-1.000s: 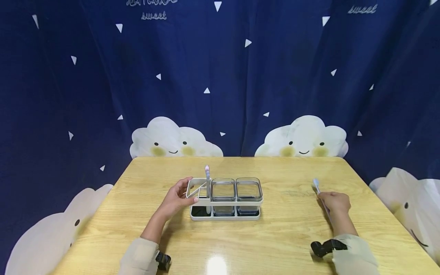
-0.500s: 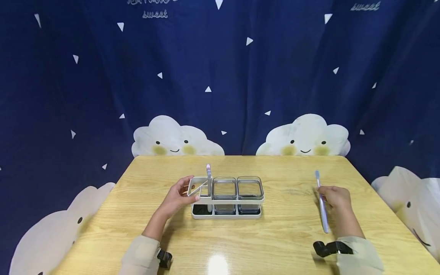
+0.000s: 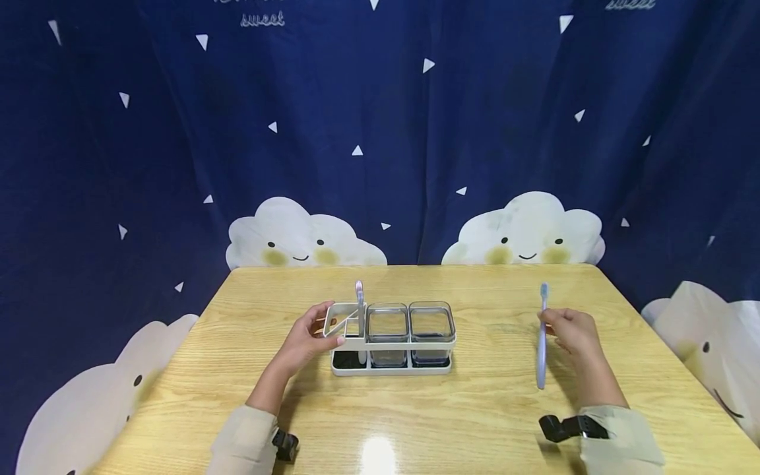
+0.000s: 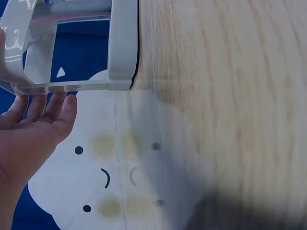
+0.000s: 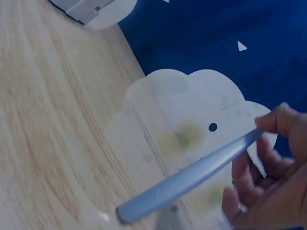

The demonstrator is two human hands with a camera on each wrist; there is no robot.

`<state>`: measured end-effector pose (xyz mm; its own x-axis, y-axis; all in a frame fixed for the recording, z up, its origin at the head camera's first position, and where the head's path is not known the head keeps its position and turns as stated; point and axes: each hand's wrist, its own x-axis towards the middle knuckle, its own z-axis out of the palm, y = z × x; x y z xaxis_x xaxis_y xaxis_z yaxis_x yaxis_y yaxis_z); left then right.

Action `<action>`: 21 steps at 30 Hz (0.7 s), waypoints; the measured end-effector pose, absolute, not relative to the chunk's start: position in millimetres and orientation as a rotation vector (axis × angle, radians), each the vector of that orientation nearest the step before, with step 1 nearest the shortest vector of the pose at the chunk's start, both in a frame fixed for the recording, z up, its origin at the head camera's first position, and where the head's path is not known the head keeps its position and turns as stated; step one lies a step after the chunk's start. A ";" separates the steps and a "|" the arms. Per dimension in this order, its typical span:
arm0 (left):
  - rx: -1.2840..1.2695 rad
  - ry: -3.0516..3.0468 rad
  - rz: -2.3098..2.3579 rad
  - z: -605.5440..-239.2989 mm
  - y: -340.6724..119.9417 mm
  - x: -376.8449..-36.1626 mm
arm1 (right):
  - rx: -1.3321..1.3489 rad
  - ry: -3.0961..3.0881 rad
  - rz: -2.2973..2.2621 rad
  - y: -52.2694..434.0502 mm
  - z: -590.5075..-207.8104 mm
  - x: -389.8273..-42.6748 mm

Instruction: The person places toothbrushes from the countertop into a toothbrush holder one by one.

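A white toothbrush holder (image 3: pixel 392 371) stands at the middle of the table, with two clear square cups (image 3: pixel 388 324) in its centre and right bays. One toothbrush (image 3: pixel 359 310) stands upright in its left section. My left hand (image 3: pixel 305 340) grips the holder's left end, thumb at the front rim; in the left wrist view its fingers (image 4: pixel 67 108) lie against the white frame (image 4: pixel 122 45). Out to the right, my right hand (image 3: pixel 571 330) pinches a blue toothbrush (image 3: pixel 541 356) between thumb and fingers, bristles up and away from me. The right wrist view shows its handle (image 5: pixel 187 179) slanting down.
The wooden table (image 3: pixel 475 422) ends at a dark blue curtain (image 3: pixel 404 132) with white cloud faces (image 3: pixel 528 227). Both wrists carry black camera straps (image 3: pixel 572 427). Table surface lies between the holder and my right hand.
My right hand has lifted and turned the blue toothbrush, so its handle swings out from under the hand to the left and points toward me. The left hand stays on the holder.
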<state>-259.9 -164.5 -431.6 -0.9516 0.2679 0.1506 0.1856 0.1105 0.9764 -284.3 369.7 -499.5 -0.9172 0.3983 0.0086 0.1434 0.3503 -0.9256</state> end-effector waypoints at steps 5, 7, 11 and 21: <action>0.468 2.299 2.004 -433.1 -164.5 -260.5 | -0.382 -2.389 1.610 341.4 -457.3 -260.2; 0.464 2.302 2.002 -433.7 -164.8 -260.9 | -0.368 -2.399 1.627 327.2 -435.9 -247.0; 0.455 2.302 2.001 -433.8 -165.3 -261.4 | -0.349 -2.417 1.611 306.2 -409.0 -227.8; 0.463 2.304 1.997 -434.7 -165.2 -261.8 | -0.177 -2.364 1.465 293.1 -397.9 -216.1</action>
